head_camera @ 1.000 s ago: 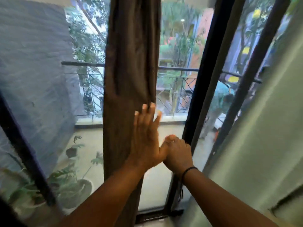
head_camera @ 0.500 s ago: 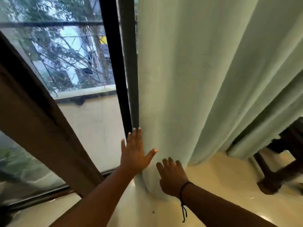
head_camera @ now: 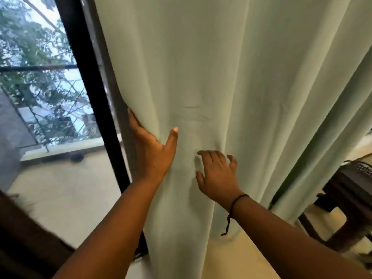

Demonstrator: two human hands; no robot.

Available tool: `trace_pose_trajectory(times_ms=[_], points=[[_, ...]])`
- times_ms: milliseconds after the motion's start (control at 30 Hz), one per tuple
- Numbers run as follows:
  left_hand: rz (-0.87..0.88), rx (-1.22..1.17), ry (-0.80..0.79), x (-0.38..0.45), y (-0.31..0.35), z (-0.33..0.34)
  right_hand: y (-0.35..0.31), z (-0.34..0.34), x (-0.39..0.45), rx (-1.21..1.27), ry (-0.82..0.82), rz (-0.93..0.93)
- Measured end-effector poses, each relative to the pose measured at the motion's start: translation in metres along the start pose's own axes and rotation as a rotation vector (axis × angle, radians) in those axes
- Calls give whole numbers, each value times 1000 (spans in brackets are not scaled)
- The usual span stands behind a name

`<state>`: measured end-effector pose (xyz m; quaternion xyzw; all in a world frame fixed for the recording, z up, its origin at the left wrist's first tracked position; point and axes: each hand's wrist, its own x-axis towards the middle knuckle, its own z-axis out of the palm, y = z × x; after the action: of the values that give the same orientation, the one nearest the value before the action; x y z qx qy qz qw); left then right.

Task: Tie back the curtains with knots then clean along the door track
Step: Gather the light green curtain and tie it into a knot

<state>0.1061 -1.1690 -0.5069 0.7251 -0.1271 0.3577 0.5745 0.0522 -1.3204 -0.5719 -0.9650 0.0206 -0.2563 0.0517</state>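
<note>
A pale green curtain [head_camera: 231, 77] hangs in wide folds over the right two thirds of the head view. My left hand [head_camera: 153, 152] holds its left edge beside the black door frame [head_camera: 88, 77]: the fingers reach behind the fabric and the thumb lies on the front. My right hand [head_camera: 217, 174], a dark cord at its wrist, presses bent, spread fingertips into the front of the curtain a little lower and to the right. The cloth creases between the two hands. A brown curtain [head_camera: 30, 238] shows as a dark blur at bottom left. The green curtain and my arm hide the door track.
Dark wooden furniture [head_camera: 346, 198] stands on the cream floor [head_camera: 231, 258] at the right, close behind the curtain's folds. Through the glass lie a balcony floor, a metal railing [head_camera: 40, 93] and trees.
The view swung right from the brown curtain to the green one. Both hands moved up the green curtain; my left hand now wraps its edge and my right fingers have bent.
</note>
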Motion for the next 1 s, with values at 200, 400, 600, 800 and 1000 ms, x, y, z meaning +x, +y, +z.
trace_pose_trajectory(times_ms=[200,400,600,800,1000], points=[[298,-150,38,79,89,45,15,-87,94,52,308,-41],[366,-308,68,166,182,68,24,-191,177,359,542,-12],[313,-484,95,275,287,73,35,-307,275,760,560,-159],[383,-205,214,355,377,62,27,-424,355,770,527,-330],[470,70,312,381,414,62,32,-485,392,633,593,-422]])
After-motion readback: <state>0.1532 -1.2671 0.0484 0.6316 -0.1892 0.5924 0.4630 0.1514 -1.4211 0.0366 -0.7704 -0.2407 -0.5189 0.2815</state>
